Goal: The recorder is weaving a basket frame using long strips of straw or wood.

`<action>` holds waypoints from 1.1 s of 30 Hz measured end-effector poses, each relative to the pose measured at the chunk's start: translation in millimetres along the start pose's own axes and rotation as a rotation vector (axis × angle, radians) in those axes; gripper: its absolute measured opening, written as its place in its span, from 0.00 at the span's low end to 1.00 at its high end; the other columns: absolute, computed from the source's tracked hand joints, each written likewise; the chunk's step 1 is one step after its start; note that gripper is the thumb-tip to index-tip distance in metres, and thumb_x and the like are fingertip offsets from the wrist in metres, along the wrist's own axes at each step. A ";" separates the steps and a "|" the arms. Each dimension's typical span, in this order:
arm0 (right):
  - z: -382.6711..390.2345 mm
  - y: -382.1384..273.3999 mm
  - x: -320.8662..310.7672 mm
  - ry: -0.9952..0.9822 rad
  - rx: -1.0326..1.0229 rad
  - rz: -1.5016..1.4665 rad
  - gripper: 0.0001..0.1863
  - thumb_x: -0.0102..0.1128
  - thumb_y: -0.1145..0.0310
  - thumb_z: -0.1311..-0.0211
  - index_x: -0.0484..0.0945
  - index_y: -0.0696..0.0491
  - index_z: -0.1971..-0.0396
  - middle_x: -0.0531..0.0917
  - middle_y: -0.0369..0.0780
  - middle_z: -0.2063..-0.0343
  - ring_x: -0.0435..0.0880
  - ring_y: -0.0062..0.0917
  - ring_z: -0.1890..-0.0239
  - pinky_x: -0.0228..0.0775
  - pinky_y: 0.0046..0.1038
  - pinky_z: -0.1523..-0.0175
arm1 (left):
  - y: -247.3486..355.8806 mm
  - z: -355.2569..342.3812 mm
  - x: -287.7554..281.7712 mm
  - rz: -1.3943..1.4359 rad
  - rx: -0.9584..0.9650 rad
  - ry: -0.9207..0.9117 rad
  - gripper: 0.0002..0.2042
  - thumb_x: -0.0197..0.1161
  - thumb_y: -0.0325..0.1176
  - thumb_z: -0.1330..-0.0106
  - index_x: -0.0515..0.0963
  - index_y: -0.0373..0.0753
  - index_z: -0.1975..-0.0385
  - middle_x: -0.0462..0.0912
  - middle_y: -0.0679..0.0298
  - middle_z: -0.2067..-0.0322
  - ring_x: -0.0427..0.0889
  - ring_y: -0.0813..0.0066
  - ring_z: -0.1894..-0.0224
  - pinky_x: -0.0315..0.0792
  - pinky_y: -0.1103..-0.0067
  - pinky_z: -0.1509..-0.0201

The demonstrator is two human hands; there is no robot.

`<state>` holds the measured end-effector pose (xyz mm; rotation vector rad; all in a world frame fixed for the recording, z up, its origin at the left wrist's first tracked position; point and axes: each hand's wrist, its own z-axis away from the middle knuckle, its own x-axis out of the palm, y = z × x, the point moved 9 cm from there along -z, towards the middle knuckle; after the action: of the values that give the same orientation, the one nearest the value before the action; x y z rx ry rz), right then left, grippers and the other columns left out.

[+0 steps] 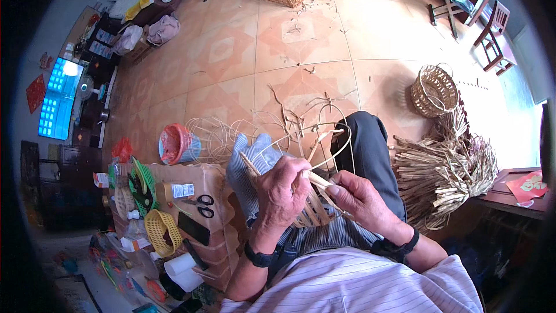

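Observation:
A partly woven basket of pale, flat cane strips (313, 214) rests in my lap, with thin cane loops rising from its far side. My left hand (284, 188) is closed over its rim, the fingers curled round pale strips. From the right, my right hand (357, 195) pinches a strip at the same rim, thumb on top. The two hands are close together, and their fingers hide part of the weave. A striped blue-grey cloth (255, 156) lies over my left leg, next to the left hand.
Left, a covered table (223, 243) carries black scissors (205, 212), a phone (193, 229) and a yellow basket (163, 233). A lined bin (178, 144) stands beyond it. Right, a bundle of dry strips (449, 171) lies near a woven basket (434, 91). Scraps litter the tiled floor (226, 90).

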<state>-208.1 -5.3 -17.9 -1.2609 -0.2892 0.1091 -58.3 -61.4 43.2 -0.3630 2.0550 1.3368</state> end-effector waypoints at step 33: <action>-122.5 -185.8 -148.1 0.388 -0.697 0.138 0.34 0.52 0.45 0.19 0.69 0.56 0.28 0.75 0.52 0.31 0.78 0.41 0.32 0.74 0.39 0.33 | -10.2 -16.4 -7.5 0.094 -0.195 -0.098 0.11 0.72 0.34 0.31 0.84 0.31 0.67 0.85 0.54 0.74 0.85 0.63 0.72 0.75 0.69 0.67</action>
<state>-330.7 -210.3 101.9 -1.9563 0.1154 -0.1330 -53.1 -81.4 45.3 -0.2822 1.8875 1.5855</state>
